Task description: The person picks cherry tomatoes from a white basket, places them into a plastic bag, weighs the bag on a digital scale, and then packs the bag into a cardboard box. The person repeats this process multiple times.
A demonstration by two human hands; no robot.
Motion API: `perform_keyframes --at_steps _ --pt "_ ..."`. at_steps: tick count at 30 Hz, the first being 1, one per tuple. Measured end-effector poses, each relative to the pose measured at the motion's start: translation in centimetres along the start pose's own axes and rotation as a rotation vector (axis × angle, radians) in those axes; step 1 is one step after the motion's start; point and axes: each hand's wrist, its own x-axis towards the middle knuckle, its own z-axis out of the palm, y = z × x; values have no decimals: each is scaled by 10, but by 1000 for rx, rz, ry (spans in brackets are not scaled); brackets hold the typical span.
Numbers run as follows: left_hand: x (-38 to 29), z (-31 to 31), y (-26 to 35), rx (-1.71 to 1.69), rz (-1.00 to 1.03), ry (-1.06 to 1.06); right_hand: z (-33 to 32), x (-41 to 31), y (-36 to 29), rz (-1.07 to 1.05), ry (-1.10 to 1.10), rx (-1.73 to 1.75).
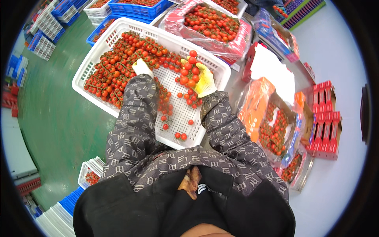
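Observation:
A white plastic crate (165,142) with perforated walls and floor lies before me. Vine cherry tomatoes (109,71) are heaped in its left half and along its far side. My right hand (205,81), in a yellow and white glove, grips a bunch of cherry tomatoes (186,76) above the crate floor. My left hand (142,68), gloved in white, reaches into the edge of the heap; its fingertips are partly hidden among the tomatoes. Below the right hand, smaller clusters (191,97) and a few loose tomatoes (180,136) rest on the crate floor.
Beyond the crate stands a red carton (174,20) lined with plastic film, full of tomatoes. An orange carton (256,103) holds more on the right, near stacked red boxes (324,127). Blue crates (139,9) stand at the far left. Another person's hand (279,10) shows at the top right.

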Motion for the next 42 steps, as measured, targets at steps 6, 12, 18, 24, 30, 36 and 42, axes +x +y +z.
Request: perform_keyframes --at_steps 6,12,18,24,30,36,42 --pt "-60 -26 13 -302 -356 -497 13 -87 -6 -2 -216 225" --pt "-216 -24 -2 -455 -768 -1114 43 -140 -15 -370 244 -263" --pt "-311 -45 -24 -251 -462 -991 57 -215 -23 -309 145 -844" --pt "-299 -80 -17 -294 -660 -1085 -42 -354 -13 -65 309 -1100" --pt "-272 -117 -15 -143 -527 -1188 -134 -441 19 82 560 -2124" --pt "-255 -138 -13 -149 -542 -1162 -152 -459 11 341 794 -2158" --pt "-242 -139 -24 -260 -663 -1226 -177 -490 -5 325 718 -2142"
